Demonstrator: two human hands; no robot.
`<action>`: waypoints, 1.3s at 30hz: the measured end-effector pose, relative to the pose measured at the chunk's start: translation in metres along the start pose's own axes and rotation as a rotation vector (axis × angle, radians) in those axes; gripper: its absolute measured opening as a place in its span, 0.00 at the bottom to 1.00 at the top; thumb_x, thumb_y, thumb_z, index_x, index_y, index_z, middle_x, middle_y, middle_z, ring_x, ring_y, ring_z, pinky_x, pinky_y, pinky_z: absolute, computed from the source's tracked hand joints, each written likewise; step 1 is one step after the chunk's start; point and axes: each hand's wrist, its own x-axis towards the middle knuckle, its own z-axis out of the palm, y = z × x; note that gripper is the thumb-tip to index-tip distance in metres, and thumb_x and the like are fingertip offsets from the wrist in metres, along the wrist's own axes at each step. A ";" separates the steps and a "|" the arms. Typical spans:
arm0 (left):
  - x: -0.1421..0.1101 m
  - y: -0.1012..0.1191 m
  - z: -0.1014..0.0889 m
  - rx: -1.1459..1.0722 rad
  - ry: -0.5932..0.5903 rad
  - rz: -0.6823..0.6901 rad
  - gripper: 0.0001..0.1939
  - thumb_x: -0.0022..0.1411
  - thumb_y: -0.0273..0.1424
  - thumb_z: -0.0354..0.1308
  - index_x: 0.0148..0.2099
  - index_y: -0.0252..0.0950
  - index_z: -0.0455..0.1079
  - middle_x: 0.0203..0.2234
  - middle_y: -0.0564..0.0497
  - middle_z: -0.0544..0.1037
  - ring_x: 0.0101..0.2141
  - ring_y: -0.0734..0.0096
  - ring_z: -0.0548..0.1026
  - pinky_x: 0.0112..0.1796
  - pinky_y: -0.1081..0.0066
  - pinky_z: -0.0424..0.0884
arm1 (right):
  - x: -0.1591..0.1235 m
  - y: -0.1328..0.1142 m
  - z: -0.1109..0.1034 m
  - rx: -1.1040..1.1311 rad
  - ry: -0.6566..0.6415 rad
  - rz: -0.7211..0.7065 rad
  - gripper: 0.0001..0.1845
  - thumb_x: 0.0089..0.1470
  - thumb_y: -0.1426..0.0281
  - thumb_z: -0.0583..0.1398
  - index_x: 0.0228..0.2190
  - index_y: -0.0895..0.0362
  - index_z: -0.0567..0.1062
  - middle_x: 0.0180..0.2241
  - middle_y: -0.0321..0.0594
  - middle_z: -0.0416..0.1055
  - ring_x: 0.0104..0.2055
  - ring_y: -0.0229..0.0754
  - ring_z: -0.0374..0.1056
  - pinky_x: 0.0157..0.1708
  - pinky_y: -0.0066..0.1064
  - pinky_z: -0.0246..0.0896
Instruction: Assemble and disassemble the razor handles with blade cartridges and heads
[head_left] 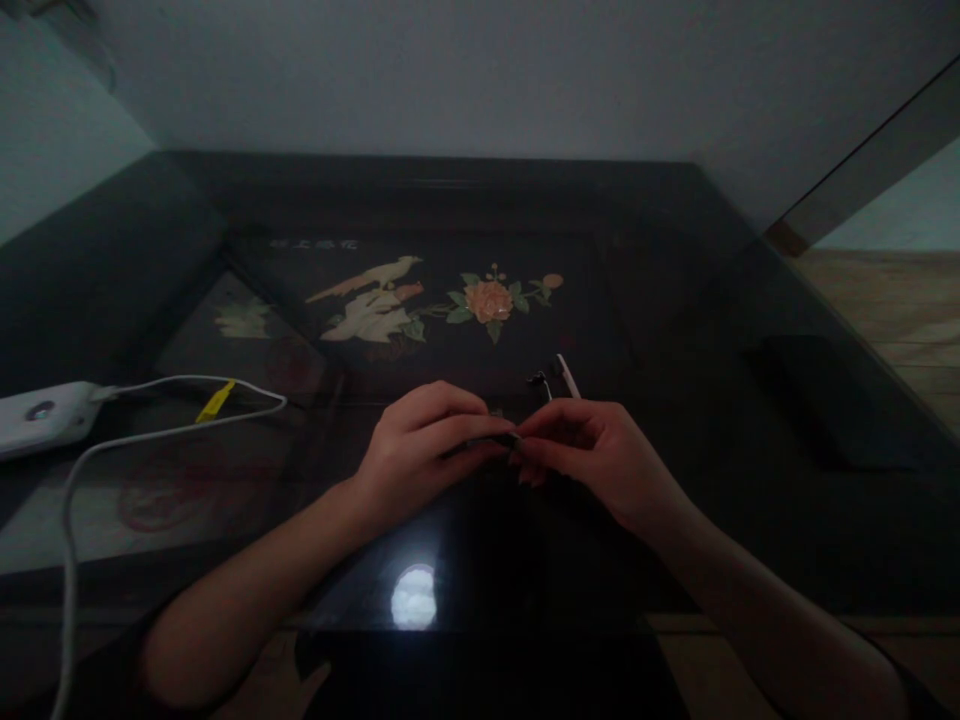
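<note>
My left hand and my right hand meet over the dark glossy table. Between their fingertips is a small, thin dark piece, pinched from both sides; its kind is too dim to tell. Just beyond my right hand lies a toothbrush-like thing with a pale handle and a dark head, its lower end hidden behind the hand. Close beside it is a small black piece with a thin, shiny curved stem, also partly covered by that hand.
A white device with a round button sits at the left edge. Its white cable loops across the table and carries a yellow tag. On the right lies a flat dark object. A wall borders the table's far side.
</note>
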 end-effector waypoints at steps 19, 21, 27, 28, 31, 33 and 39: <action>-0.002 -0.008 0.005 0.206 -0.060 0.180 0.07 0.62 0.31 0.60 0.42 0.35 0.73 0.32 0.48 0.79 0.32 0.72 0.76 0.32 0.72 0.69 | -0.003 -0.003 0.004 -0.266 0.081 -0.105 0.12 0.45 0.69 0.69 0.31 0.58 0.72 0.23 0.33 0.74 0.24 0.36 0.73 0.25 0.25 0.70; -0.002 -0.007 0.006 0.199 -0.066 0.172 0.07 0.61 0.31 0.61 0.41 0.34 0.73 0.32 0.48 0.79 0.32 0.71 0.76 0.32 0.71 0.69 | -0.003 -0.003 0.004 -0.267 0.070 -0.106 0.12 0.46 0.69 0.69 0.30 0.58 0.72 0.23 0.33 0.74 0.24 0.36 0.73 0.25 0.25 0.70; 0.000 -0.005 0.004 0.184 -0.037 0.143 0.06 0.61 0.31 0.62 0.39 0.34 0.73 0.31 0.49 0.79 0.32 0.72 0.76 0.32 0.72 0.70 | -0.002 -0.008 0.000 -0.287 0.023 -0.125 0.11 0.52 0.65 0.65 0.36 0.57 0.72 0.25 0.34 0.74 0.25 0.35 0.72 0.25 0.25 0.69; 0.001 -0.004 0.004 0.181 -0.026 0.130 0.06 0.61 0.31 0.61 0.39 0.34 0.73 0.31 0.49 0.79 0.31 0.72 0.76 0.32 0.72 0.70 | -0.002 -0.008 -0.001 -0.290 0.013 -0.128 0.11 0.53 0.65 0.64 0.37 0.57 0.72 0.27 0.35 0.74 0.25 0.35 0.72 0.26 0.25 0.69; 0.002 -0.002 0.002 0.161 0.001 0.106 0.06 0.61 0.32 0.61 0.38 0.35 0.73 0.30 0.50 0.79 0.31 0.73 0.76 0.32 0.73 0.70 | -0.001 -0.009 -0.003 -0.269 -0.064 -0.092 0.15 0.56 0.62 0.62 0.41 0.58 0.72 0.30 0.37 0.74 0.27 0.34 0.72 0.27 0.25 0.68; 0.002 -0.001 0.001 0.144 0.005 0.107 0.06 0.61 0.32 0.61 0.39 0.35 0.73 0.30 0.50 0.79 0.32 0.73 0.76 0.33 0.73 0.70 | 0.000 -0.007 -0.004 -0.220 -0.152 -0.033 0.18 0.56 0.58 0.61 0.42 0.59 0.73 0.28 0.36 0.73 0.26 0.34 0.71 0.27 0.25 0.67; 0.001 0.000 -0.001 0.114 0.008 0.131 0.07 0.61 0.32 0.61 0.40 0.35 0.73 0.31 0.50 0.79 0.32 0.73 0.76 0.34 0.72 0.70 | -0.002 0.005 0.003 0.104 -0.273 0.148 0.20 0.53 0.55 0.63 0.34 0.60 0.75 0.26 0.37 0.73 0.26 0.34 0.70 0.28 0.26 0.66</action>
